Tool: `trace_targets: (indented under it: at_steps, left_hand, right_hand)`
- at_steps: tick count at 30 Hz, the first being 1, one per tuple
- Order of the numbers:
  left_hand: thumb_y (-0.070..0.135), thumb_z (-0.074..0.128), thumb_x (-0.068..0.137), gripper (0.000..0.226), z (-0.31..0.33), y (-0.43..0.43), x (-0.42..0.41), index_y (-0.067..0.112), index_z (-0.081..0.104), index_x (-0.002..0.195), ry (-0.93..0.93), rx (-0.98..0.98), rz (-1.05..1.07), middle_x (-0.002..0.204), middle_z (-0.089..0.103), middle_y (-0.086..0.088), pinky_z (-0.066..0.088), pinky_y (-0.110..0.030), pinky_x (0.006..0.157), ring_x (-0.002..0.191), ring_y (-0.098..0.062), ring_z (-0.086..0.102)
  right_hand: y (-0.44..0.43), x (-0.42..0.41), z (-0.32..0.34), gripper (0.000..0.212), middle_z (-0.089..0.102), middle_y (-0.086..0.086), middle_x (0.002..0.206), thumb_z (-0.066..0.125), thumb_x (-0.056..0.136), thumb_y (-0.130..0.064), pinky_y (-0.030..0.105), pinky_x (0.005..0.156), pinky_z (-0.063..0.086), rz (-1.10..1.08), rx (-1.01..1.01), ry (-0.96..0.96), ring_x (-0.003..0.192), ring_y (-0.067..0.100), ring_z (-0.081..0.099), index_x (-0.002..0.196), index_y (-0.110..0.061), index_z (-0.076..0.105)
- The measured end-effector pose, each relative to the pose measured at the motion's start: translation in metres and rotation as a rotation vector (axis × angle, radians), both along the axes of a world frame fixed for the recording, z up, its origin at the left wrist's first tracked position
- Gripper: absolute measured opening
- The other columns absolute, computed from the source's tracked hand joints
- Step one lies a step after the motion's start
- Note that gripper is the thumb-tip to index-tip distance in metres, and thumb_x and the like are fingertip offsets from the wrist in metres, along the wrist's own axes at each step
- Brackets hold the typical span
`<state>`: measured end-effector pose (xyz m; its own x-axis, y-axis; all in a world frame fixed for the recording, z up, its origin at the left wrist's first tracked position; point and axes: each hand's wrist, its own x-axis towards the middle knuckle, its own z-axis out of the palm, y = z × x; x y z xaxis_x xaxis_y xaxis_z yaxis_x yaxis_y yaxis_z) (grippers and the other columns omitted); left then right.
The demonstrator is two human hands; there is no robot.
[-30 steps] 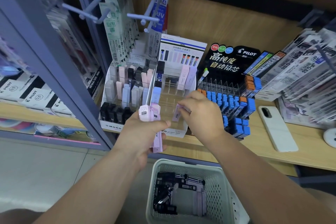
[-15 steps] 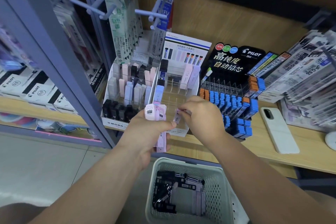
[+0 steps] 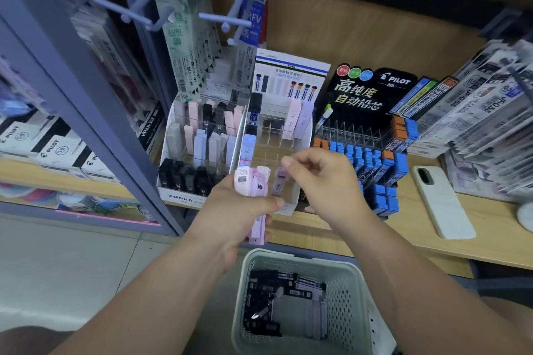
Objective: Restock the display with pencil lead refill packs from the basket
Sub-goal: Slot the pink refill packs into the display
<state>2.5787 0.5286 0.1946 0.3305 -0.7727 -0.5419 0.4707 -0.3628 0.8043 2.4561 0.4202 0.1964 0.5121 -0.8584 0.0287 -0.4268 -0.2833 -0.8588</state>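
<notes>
Lead refill packs (image 3: 251,181): pink bundle clamped in left hand (image 3: 230,216), before display (image 3: 289,207) | right hand (image 3: 323,181) curled beside slotted lilac pack (image 3: 278,183), pinch unclear, pack half-hidden | basket (image 3: 356,278) cut off below.

You find open slots midway in the clear display (image 3: 271,135); peg hooks (image 3: 215,18) overhang it; the Pilot rack (image 3: 346,132) crowds its right; the MONO tray (image 3: 184,197) its left; your left hand (image 3: 233,216) with pink packs (image 3: 249,181) fronts it.
</notes>
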Motion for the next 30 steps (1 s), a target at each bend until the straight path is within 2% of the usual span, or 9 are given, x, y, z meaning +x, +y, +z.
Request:
trace_targets:
  at_steps: [3,6,10,12,14,16,18,23,30]
  left_hand:
    - [0.003,0.082,0.072,0.037,0.001,-0.002,-0.005,0.02,0.069,0.102,-0.011,-0.02,-0.055,0.075,0.071,-0.001,0.05,-0.029,0.052,0.06,-0.018,0.06]
    - [0.002,0.081,0.073,0.038,0.002,-0.003,-0.009,0.02,0.07,0.104,-0.029,-0.024,-0.098,0.076,0.069,-0.003,0.051,-0.029,0.052,0.059,-0.016,0.059]
    - [-0.002,0.079,0.074,0.035,0.001,-0.001,-0.014,0.017,0.069,0.101,-0.032,0.011,-0.092,0.07,0.067,-0.003,0.05,-0.027,0.049,0.058,-0.018,0.057]
    - [-0.001,0.08,0.073,0.035,-0.002,0.0,-0.012,0.017,0.067,0.099,-0.048,0.052,-0.014,0.067,0.068,-0.001,0.05,-0.027,0.047,0.056,-0.018,0.059]
    - [-0.001,0.079,0.074,0.037,-0.006,0.0,-0.006,0.019,0.067,0.103,-0.075,0.086,0.085,0.077,0.07,-0.005,0.052,-0.028,0.048,0.062,-0.021,0.062]
    - [-0.001,0.079,0.076,0.039,-0.009,0.0,0.0,0.019,0.065,0.107,-0.09,0.096,0.141,0.085,0.07,-0.008,0.055,-0.03,0.05,0.066,-0.023,0.063]
    - [0.0,0.079,0.076,0.04,-0.01,0.0,0.002,0.018,0.065,0.109,-0.095,0.092,0.152,0.087,0.07,-0.009,0.057,-0.032,0.052,0.066,-0.023,0.063]
    - [0.001,0.078,0.077,0.039,-0.006,0.001,0.0,0.016,0.064,0.11,-0.07,0.067,0.134,0.087,0.065,-0.009,0.057,-0.033,0.052,0.063,-0.022,0.06]
    - [0.003,0.08,0.077,0.039,-0.005,0.001,0.005,0.018,0.065,0.11,-0.073,0.066,0.125,0.095,0.069,-0.011,0.059,-0.038,0.056,0.069,-0.024,0.063]
  right_hand:
    - [0.01,-0.001,0.014,0.025,0.067,0.011,0.069,0.083,0.077,-0.026,0.024,0.051,0.048,0.059,0.422,-0.106,0.054,0.011,0.06,0.091,-0.011,0.07]
    - [0.017,-0.002,0.013,0.035,0.068,0.008,0.068,0.087,0.072,-0.024,0.017,0.046,0.042,0.018,0.447,-0.072,0.052,0.009,0.059,0.095,-0.011,0.064]
    - [0.022,-0.012,0.001,0.027,0.067,0.008,0.067,0.083,0.078,-0.024,0.022,0.043,0.044,-0.05,0.513,-0.116,0.053,0.014,0.059,0.089,-0.007,0.065]
    - [0.018,-0.019,-0.008,0.013,0.068,-0.001,0.067,0.078,0.084,-0.022,0.026,0.047,0.048,-0.086,0.324,-0.034,0.052,0.014,0.06,0.086,-0.013,0.069]
    - [0.008,-0.025,-0.018,0.005,0.067,-0.009,0.073,0.076,0.084,-0.02,0.028,0.058,0.054,-0.098,-0.124,0.147,0.059,0.008,0.06,0.087,-0.021,0.073]
    - [-0.002,-0.023,-0.026,0.014,0.066,-0.009,0.082,0.081,0.079,-0.021,0.026,0.066,0.051,-0.04,-0.533,0.27,0.071,0.01,0.058,0.092,-0.021,0.076]
    - [-0.009,-0.013,-0.033,0.021,0.067,-0.003,0.086,0.084,0.074,-0.023,0.029,0.071,0.049,0.031,-0.718,0.334,0.081,0.022,0.059,0.094,-0.019,0.078]
    - [-0.012,0.0,-0.057,0.005,0.064,-0.005,0.078,0.077,0.078,-0.022,0.036,0.066,0.043,0.053,-0.952,0.391,0.077,0.028,0.051,0.081,-0.018,0.078]
    - [-0.009,0.004,-0.048,0.004,0.062,-0.004,0.071,0.075,0.078,-0.022,0.032,0.062,0.044,0.057,-0.826,0.398,0.07,0.024,0.053,0.075,-0.02,0.073]
